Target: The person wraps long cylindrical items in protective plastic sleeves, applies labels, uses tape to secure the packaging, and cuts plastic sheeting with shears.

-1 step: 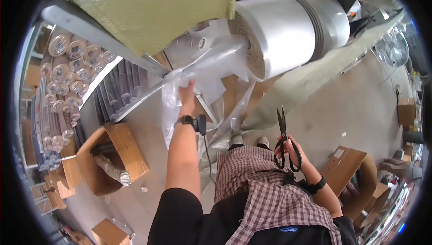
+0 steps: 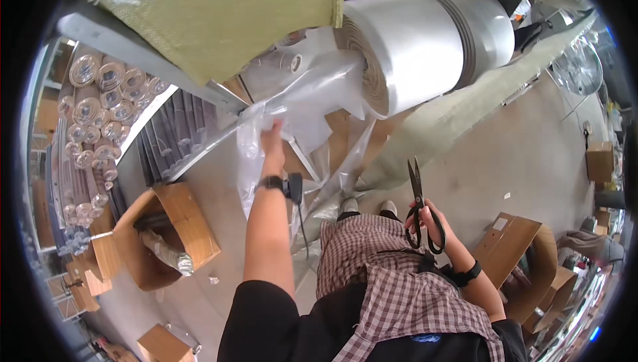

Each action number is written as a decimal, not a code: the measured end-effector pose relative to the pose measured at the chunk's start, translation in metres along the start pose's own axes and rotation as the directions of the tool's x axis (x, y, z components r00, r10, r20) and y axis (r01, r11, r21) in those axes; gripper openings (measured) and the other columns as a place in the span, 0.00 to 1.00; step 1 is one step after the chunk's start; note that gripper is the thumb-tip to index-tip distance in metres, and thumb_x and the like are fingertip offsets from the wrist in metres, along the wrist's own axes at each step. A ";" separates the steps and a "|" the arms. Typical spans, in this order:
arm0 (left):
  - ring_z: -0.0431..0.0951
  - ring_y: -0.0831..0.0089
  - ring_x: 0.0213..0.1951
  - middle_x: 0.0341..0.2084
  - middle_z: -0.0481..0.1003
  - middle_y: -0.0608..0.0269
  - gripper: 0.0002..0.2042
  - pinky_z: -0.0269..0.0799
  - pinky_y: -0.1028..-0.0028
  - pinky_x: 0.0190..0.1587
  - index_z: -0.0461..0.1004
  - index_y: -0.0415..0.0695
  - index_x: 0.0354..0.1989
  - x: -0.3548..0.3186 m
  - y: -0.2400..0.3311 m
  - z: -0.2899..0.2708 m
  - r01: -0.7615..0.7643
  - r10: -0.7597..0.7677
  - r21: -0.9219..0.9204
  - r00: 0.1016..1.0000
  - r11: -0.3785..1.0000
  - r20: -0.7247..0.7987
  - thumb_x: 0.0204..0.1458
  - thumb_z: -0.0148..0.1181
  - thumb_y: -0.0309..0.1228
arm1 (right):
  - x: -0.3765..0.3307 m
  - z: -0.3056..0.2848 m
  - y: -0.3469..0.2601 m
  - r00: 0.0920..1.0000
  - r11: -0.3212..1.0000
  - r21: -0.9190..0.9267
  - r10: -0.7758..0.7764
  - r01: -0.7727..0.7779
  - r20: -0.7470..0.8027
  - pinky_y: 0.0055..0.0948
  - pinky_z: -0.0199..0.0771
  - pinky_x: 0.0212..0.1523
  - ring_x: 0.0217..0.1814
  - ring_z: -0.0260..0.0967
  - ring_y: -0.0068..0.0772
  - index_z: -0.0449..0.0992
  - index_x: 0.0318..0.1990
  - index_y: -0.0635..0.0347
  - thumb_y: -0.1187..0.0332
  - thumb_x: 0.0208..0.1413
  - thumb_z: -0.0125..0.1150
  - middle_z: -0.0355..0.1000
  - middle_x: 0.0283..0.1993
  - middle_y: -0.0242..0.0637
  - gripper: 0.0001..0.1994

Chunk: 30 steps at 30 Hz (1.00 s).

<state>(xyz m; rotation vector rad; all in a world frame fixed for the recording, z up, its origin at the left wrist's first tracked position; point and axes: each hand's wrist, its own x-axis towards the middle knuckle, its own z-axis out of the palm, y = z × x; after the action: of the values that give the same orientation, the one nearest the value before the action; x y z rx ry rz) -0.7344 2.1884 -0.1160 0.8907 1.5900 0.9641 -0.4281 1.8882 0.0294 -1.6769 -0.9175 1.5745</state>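
- Clear plastic film [image 2: 312, 103] hangs off the big roll [image 2: 425, 36] in the upper middle of the frame, drawn down and to the left in a loose, crinkled sheet.
- Her or his left hand [image 2: 271, 137], just left of centre, is closed around a bunched fold of that film, arm stretched up and away from the body; a dark band with a small device sits at the wrist.
- Over on the lower right, the right hand [image 2: 432, 229] has its fingers through the loops of a pair of black scissors [image 2: 420, 196]. The blades point up toward the roll and look nearly closed; they are well apart from the film and touch nothing.
- So far, as I judge it: a length has been pulled free and is held taut enough to work with. No cut edge shows where the scissors are, so the cutting looks not yet begun.
- What seems left: bringing the blades across to the sheet, somewhere between the gripping hand and the roll, and parting the length from it.
- Around them, an olive cloth [image 2: 226, 9] drapes the shelf at the top, racks of wrapped rolls [image 2: 93, 129] fill the left edge, and open cardboard boxes [image 2: 166, 229] sit on the floor at lower left and lower right.
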 end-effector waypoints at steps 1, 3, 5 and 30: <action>0.72 0.66 0.41 0.42 0.72 0.58 0.25 0.66 0.71 0.47 0.64 0.33 0.50 -0.010 0.000 -0.006 -0.058 0.066 -0.207 0.997 0.977 0.034 0.47 0.60 0.36 | -0.004 -0.003 0.002 1.000 1.000 -0.014 -0.016 0.016 0.003 0.24 0.68 0.33 0.28 0.68 0.24 0.63 0.49 0.64 0.43 0.59 0.36 0.73 0.30 0.38 0.29; 0.72 0.68 0.39 0.39 0.72 0.62 0.20 0.67 0.70 0.44 0.67 0.35 0.48 -0.035 0.001 -0.021 -0.024 0.049 -0.500 0.998 0.866 0.036 0.50 0.58 0.36 | -0.005 -0.007 0.002 0.999 0.999 -0.025 -0.039 0.039 -0.002 0.24 0.68 0.33 0.28 0.68 0.24 0.63 0.49 0.63 0.43 0.59 0.36 0.73 0.30 0.38 0.29; 0.72 0.70 0.36 0.37 0.72 0.64 0.18 0.69 0.70 0.42 0.68 0.38 0.47 -0.063 0.012 -0.043 0.049 -0.040 -0.583 0.999 0.811 0.029 0.51 0.56 0.37 | -0.004 -0.004 -0.002 0.997 0.996 -0.044 -0.075 0.075 0.013 0.23 0.67 0.33 0.28 0.67 0.23 0.63 0.49 0.64 0.43 0.58 0.36 0.73 0.30 0.37 0.29; 0.67 0.72 0.50 0.49 0.69 0.60 0.19 0.59 0.72 0.55 0.68 0.41 0.53 -0.104 0.154 -0.365 -0.346 0.417 0.269 0.866 0.899 -0.278 0.57 0.49 0.39 | 0.039 0.062 -0.050 0.901 0.960 -0.045 -0.241 0.275 0.361 0.24 0.68 0.35 0.31 0.67 0.24 0.64 0.50 0.63 0.44 0.59 0.41 0.72 0.32 0.37 0.28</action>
<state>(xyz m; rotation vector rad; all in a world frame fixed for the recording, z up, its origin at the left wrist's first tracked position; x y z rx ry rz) -1.0589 2.1024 0.1186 1.2829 1.8633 1.2945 -0.4914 1.9478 0.0460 -1.2841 -1.3577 1.6945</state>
